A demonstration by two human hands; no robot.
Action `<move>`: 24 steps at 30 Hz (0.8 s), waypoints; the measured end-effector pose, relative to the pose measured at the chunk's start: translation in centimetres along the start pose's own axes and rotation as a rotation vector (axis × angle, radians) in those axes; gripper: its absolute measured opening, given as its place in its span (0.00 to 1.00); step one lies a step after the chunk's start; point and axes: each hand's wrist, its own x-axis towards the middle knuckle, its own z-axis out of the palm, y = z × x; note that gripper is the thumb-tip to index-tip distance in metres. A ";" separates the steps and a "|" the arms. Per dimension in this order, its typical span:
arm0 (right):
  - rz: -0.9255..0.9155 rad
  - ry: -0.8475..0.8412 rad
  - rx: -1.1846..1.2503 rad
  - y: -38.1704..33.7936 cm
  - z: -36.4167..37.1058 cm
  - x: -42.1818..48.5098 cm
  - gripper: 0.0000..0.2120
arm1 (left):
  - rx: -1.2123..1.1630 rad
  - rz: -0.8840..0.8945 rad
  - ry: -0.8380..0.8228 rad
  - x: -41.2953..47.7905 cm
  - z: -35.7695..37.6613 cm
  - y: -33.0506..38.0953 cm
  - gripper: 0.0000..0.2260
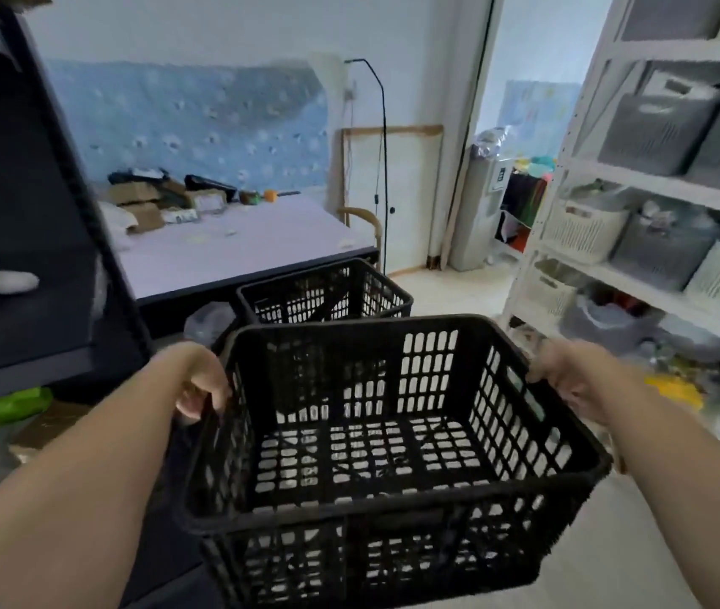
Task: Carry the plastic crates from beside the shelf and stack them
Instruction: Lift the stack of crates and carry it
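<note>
I hold a black slotted plastic crate (397, 516) in the air in front of me, and nothing is in it. My left hand (200, 384) grips its left rim. On the opposite rim, my right hand (573, 380) is closed around the edge. A second black crate (393, 292) of the same kind stands on the floor just beyond it, beside the table, also with nothing inside.
A white table (252, 248) with cardboard boxes stands ahead on the left. A dark shelf unit (20, 213) rises at the left. White shelving (639, 186) with several grey and white baskets fills the right. Pale floor (459, 287) runs between them toward a doorway.
</note>
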 end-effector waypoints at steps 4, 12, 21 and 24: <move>-0.138 0.013 -0.121 -5.4 -9.4 3.5 0.07 | -0.116 -0.038 0.114 -1.4 -5.3 3.9 0.06; -0.299 0.099 -0.178 -16.2 -18.6 15.3 0.10 | -0.203 -0.133 0.265 2.1 -15.5 9.4 0.04; -0.398 0.149 -0.202 -27.6 -20.9 30.3 0.12 | -0.300 -0.213 0.273 14.5 -22.7 12.5 0.08; -0.427 0.111 -0.322 -30.8 -21.8 34.3 0.12 | -0.374 -0.217 0.297 17.8 -24.2 14.0 0.09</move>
